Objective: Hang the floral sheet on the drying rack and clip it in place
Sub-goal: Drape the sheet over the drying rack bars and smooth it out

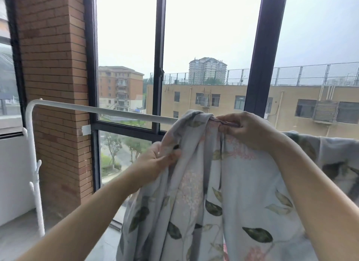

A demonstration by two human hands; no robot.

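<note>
Head view, balcony by window.

- Drying rack (116, 111): white tube frame. The top bar runs from its rounded left corner toward the right. The left part of the bar is bare, and the right part is hidden under cloth.
- Floral sheet (242, 192): pale grey-blue with green leaves and pink sprays. It is bunched over the right part of the top bar and hangs down in long folds out of the bottom of the view. More of it lies spread along the bar toward the right edge of the view.
- Right hand (246, 130): at bar height, fingers curled, pinching the gathered top of the sheet by a dark strip. Cannot tell whether that strip is a hem or a clip. The bunch sits just left of and under the fingertips.
- Left hand (159, 159): below the bar, closed round the sheet's left fold, thumb on top. The cloth rises from this grip to the bar. A small dark spot at the thumb is too blurred to identify.
- Behind: brick pillar (54, 85), dark window frame (159, 56).
</note>
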